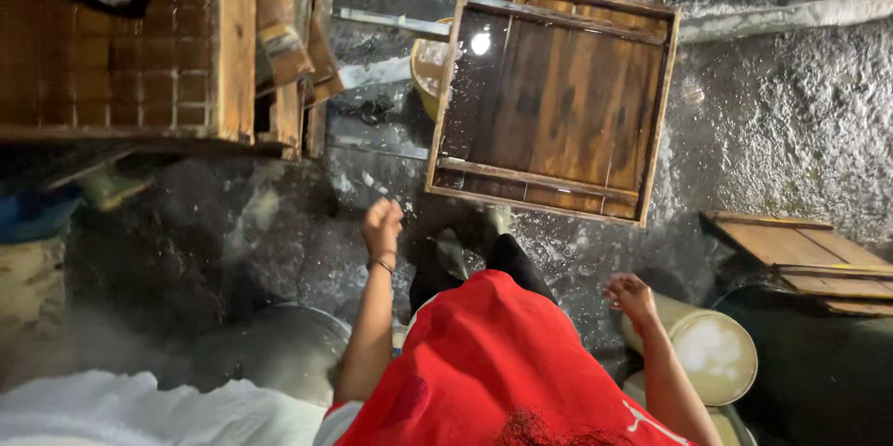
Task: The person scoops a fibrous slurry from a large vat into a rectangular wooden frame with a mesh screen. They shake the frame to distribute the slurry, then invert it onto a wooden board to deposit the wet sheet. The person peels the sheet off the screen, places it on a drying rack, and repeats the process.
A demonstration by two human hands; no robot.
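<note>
Head view is showing the left hand (382, 227) curling shut, holding nothing visible, below the wooden tray (556, 97); right hand (631, 295) is hanging half-open, empty, beside a cream drum (712, 348)

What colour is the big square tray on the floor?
Dark brown wood, wet-looking: the wooden tray, head view.

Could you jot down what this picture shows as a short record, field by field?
Place: wet, dark floor seen from above
Person: red garment, standing
Left hand: raised, closed in a loose fist, a bracelet at the wrist, nothing seen in it
Right hand: open, empty, just above a pale round bucket
Ahead: square wooden tray, wet and dark inside, lying flat over a yellowish bucket
Right: flat wooden boards
Upper left: wooden frame with brown tiles
</note>
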